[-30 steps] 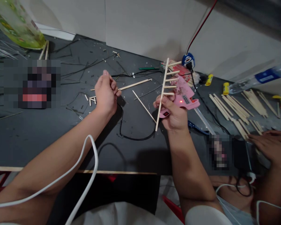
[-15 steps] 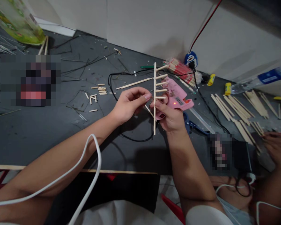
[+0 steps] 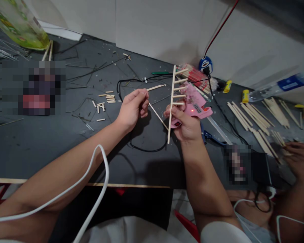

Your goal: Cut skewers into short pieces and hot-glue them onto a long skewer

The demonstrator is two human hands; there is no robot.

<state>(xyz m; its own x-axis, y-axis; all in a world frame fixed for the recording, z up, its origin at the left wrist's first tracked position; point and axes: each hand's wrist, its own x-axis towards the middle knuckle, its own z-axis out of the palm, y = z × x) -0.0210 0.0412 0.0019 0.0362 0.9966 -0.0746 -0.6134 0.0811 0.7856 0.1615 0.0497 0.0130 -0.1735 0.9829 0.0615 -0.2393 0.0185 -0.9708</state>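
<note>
In my right hand [image 3: 186,123] are a pink hot glue gun [image 3: 196,109], its small orange light lit, and a comb-shaped frame of wooden sticks [image 3: 171,98]. One long stick of the frame stands nearly upright, with several short sticks jutting from it to the right. My left hand [image 3: 134,108] is apart from the frame, to its left, thumb and fingers pinched together. Whatever may be between those fingertips is hidden. A thin stick [image 3: 158,116] lies between my hands, and another wooden stick [image 3: 155,87] runs behind my left fingers.
Short cut sticks [image 3: 108,98] lie left of my left hand. A black cable [image 3: 142,150] loops over the dark table. Bagged sticks [image 3: 197,76], a plastic bottle [image 3: 286,84] and rows of wooden sticks [image 3: 255,114] lie to the right, near another person's hand [image 3: 299,157].
My left hand has drawn back from the frame, up and to the left. The frame in my right hand has shifted slightly right and leans a little more.
</note>
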